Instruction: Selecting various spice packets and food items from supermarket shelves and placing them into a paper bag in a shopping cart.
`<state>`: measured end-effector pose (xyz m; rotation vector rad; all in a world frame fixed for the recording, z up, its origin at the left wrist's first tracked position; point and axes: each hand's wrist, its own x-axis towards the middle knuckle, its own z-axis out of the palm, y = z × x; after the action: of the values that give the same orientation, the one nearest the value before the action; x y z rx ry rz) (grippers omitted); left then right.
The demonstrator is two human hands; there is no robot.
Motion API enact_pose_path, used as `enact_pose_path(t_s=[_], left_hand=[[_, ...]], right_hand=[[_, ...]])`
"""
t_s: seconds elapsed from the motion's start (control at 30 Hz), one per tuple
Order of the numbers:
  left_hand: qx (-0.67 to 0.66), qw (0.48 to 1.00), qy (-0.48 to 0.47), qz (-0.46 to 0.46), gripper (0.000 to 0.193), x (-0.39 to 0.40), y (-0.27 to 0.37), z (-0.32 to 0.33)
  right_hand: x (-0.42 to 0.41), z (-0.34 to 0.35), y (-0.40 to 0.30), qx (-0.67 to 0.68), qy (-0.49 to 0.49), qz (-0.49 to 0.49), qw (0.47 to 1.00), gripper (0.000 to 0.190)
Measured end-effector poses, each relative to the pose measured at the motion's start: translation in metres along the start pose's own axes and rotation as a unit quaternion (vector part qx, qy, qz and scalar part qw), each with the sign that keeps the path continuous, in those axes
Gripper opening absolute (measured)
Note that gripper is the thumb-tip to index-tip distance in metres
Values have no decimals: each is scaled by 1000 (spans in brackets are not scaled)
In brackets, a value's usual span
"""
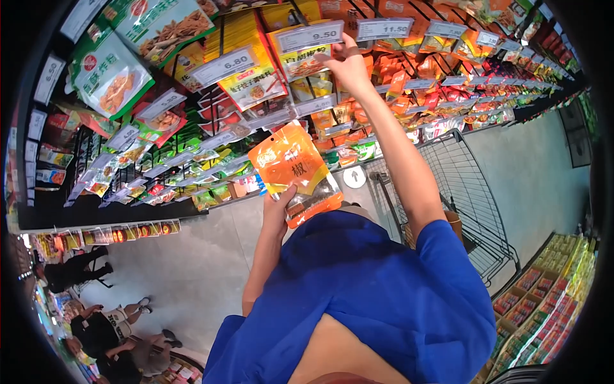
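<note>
My left hand (279,206) grips the lower left edge of an orange spice pouch (298,165) with a clear window at its lower part, held in front of my chest. My right hand (346,65) is raised at the shelf rack, with its fingers spread beside a shelf price tag (311,36). Just left of it hangs a yellow seasoning packet (304,60) on a hook. Whether the fingertips touch the tag or the packet, I cannot tell. More yellow packets (252,86) hang further left.
A wire shopping cart (460,187) stands right of me. Green-edged packets (112,72) hang at the upper left, orange packets (431,45) at the upper right. Several people (98,331) are at the lower left. Boxed goods (537,297) fill a display at the lower right.
</note>
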<state>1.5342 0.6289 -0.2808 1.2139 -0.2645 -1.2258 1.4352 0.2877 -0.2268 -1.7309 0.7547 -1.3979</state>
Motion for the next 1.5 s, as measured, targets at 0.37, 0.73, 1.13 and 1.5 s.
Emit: enact_pose_path(t_s=[0.37,0.73,1.13,1.5], left_hand=[[26,996,49,65,41,0,-1,-46],[-20,1000,16,12,47,-2,7,-50],[1,999,39,27,43,-5,11,-85],[9,999,30,35,43,-2,16,-99]], right_hand=[[-101,-31,-84,167,-107,194,961,27],[-106,77,-74,-87,-33,-7,996,46],[-60,124,-65,100,-82,76,989,29],[-109,87,-146,-292,-54,-97,950,22]])
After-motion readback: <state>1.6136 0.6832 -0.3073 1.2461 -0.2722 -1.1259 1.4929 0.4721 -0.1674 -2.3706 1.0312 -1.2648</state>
